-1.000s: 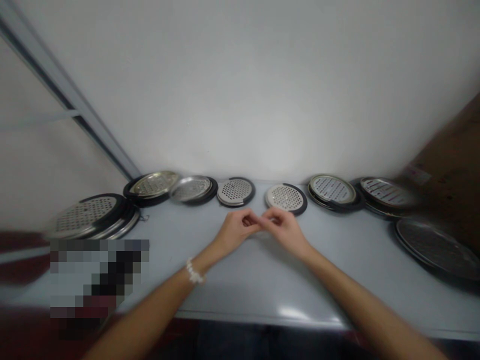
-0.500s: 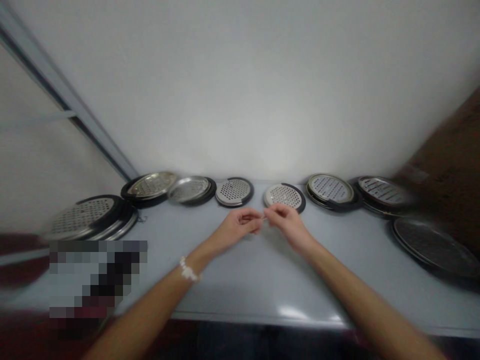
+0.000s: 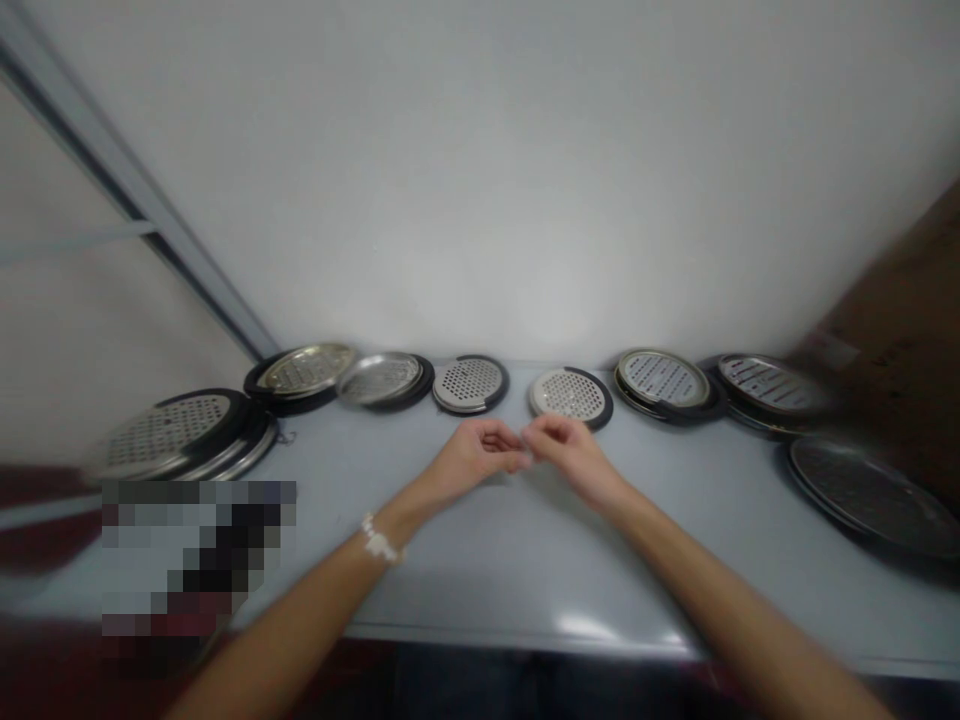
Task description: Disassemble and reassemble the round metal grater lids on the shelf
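Observation:
Over the middle of the grey table, my left hand and my right hand meet at their fingertips. Both are closed in a pinch, and whatever lies between the fingers is too small to make out. A white bracelet circles my left wrist. Just behind my right hand lies a round perforated metal disc with a dark rim. Another perforated disc rests behind my left hand.
Round metal pieces stand along the wall: a large stack at left, two piles beside it, two more at right, and a dark disc far right. A brown box stands there.
The fingertips of both hands have shifted slightly, with my left thumb and fingers nearer my right fingertips. The discs lie as before.

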`<state>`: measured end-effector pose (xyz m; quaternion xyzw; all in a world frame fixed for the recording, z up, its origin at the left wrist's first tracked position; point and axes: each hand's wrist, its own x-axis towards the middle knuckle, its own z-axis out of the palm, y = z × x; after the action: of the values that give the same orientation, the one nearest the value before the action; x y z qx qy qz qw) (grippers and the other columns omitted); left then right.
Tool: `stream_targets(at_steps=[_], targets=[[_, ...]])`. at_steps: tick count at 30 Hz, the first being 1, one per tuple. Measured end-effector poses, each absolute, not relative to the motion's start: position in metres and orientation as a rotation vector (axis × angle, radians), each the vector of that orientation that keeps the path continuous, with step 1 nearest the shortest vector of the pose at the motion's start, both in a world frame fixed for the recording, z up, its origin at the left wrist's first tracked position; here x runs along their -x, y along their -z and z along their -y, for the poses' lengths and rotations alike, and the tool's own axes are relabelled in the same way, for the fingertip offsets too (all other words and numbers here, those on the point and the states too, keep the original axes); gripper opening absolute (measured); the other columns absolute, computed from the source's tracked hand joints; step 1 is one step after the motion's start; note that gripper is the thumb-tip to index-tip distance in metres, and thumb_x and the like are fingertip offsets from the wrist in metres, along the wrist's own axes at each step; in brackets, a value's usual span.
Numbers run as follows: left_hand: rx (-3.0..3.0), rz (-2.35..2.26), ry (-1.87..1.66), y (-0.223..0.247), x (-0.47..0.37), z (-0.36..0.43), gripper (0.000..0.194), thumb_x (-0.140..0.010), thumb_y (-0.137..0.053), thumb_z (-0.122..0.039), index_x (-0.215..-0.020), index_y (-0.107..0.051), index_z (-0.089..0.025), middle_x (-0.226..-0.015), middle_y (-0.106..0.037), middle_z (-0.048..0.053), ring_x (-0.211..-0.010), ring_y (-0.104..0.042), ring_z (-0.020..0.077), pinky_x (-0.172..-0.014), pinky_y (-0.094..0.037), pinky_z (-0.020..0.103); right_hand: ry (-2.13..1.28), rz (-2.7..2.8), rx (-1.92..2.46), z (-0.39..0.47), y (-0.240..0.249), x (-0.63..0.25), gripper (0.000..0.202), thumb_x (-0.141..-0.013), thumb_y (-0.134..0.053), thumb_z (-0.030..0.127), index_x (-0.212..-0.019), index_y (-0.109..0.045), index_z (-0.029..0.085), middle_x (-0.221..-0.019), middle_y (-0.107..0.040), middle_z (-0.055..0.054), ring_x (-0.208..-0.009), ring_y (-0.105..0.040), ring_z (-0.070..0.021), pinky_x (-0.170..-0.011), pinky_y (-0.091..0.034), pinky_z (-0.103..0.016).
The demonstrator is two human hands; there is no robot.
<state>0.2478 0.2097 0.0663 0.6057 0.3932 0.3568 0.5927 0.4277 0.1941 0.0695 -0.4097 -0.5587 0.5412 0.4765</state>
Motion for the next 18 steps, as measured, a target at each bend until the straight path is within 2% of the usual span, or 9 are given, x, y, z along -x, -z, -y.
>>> stream_targets(at_steps=[8,13,18], targets=[[-1.628,-1.057,-0.837,-0.056,-0.245,-0.212,0.026,-0.073,-0.081,-0.035,-0.076,-0.068,-0.013,-0.071,-0.072,0.004,-0.065,-0.063,0.0151,-0.061,-0.047,0.025,-1.343,1.389,0.973,-0.192,-0.067,-0.424,0.040,-0.072,-0.077,0.056,-0.068,-0.064,0.019,-0.062,-0.062,0.002,-0.060,-0.053,-0.0124,-0.060,-0.044,-0.026],[-1.860,-1.081,-0.864,-0.060,-0.250,-0.206,0.033,-0.073,-0.082,-0.037,-0.096,-0.073,-0.016,-0.090,-0.076,0.006,-0.077,-0.066,0.0178,-0.069,-0.050,0.027,-1.359,1.295,0.990,-0.195,-0.066,-0.426,0.040,-0.073,-0.077,0.055,-0.067,-0.064,0.018,-0.061,-0.060,0.002,-0.059,-0.053,-0.0122,-0.060,-0.045,-0.026],[-1.933,-1.077,-0.929,-0.067,-0.252,-0.205,0.015,-0.085,-0.070,-0.029,-0.091,-0.075,-0.016,-0.088,-0.077,0.005,-0.081,-0.068,0.0182,-0.074,-0.051,0.028,-1.377,1.308,0.991,-0.199,-0.060,-0.427,0.036,-0.073,-0.076,0.052,-0.069,-0.066,0.018,-0.061,-0.060,0.002,-0.060,-0.052,-0.0125,-0.061,-0.043,-0.026]])
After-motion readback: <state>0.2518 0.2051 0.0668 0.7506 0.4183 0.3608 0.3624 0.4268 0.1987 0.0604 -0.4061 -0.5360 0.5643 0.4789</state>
